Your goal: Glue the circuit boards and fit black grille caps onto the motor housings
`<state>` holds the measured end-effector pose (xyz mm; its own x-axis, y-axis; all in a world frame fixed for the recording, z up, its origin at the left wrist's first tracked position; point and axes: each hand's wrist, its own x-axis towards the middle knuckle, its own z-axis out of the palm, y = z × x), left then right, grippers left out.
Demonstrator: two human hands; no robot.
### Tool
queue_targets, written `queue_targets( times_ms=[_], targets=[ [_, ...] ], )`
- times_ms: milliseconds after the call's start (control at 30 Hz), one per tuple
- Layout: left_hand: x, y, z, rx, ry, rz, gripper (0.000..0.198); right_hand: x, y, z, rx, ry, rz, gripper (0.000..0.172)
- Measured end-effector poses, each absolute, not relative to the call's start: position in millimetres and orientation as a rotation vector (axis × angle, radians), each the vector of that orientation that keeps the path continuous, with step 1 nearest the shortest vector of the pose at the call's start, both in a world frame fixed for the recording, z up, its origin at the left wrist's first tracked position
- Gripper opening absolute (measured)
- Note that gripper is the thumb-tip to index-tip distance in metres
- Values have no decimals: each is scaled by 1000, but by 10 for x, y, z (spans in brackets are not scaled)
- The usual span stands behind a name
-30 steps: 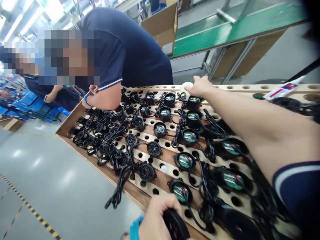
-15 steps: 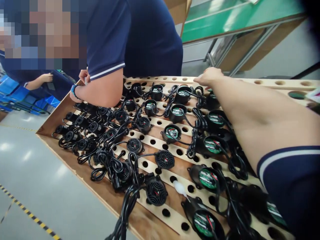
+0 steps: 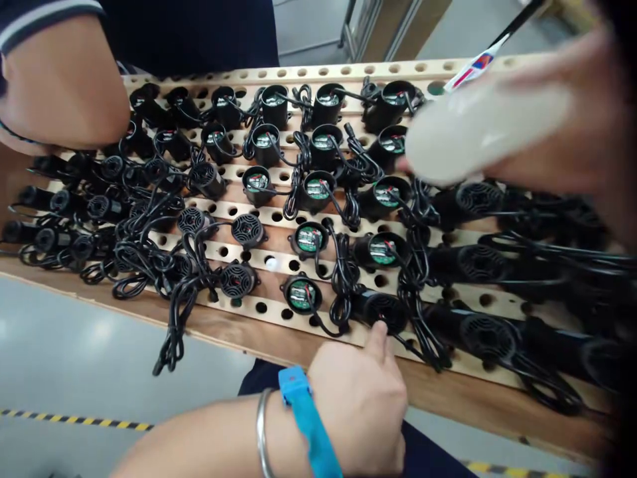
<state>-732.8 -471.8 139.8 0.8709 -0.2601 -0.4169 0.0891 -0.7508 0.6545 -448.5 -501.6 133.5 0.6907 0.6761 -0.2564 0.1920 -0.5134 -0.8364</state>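
Note:
My left hand (image 3: 358, 405), with a blue wristband and a metal bangle, is at the near edge of a wooden pegboard (image 3: 239, 326). Its fingers are curled under and the thumb tip touches a black round fan unit (image 3: 381, 311). What the fingers hold, if anything, is hidden. My right hand (image 3: 572, 126) is at the upper right, smeared by motion. It grips a white rounded container (image 3: 472, 136) above the board. Several black round units with green labels (image 3: 308, 239) and bundled black cords (image 3: 343, 279) fill the board.
A co-worker's bare arm (image 3: 64, 86) in a dark short sleeve leans over the board's far left. A red, white and blue tube (image 3: 472, 66) lies at the far edge. Grey floor with yellow-black tape (image 3: 74, 419) lies below the board.
My right hand has come back from the board's far edge with the white container in it. My left hand is in view again, at the near edge. The view has swung down and right.

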Motion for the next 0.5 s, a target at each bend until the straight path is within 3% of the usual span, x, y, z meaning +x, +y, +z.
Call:
queue_targets(
  times_ms=[33,133,333,500],
  targets=[
    [-7298,-4773,1410,2388,-139,-730,81,-4699,-5264,1308,-2028,-636,844,56],
    [-7267,-4887,1393,2477,-137,-827,71,-5252,-5859,1134,-2098,-840,753,51],
    [-7287,-4882,1328,2501,-70,-607,62,-5674,-6289,875,-2090,-1385,364,44],
    [-7546,-4807,1520,2527,-9,-356,68,-5799,-6252,1008,-2073,-1626,60,62]
  ],
)
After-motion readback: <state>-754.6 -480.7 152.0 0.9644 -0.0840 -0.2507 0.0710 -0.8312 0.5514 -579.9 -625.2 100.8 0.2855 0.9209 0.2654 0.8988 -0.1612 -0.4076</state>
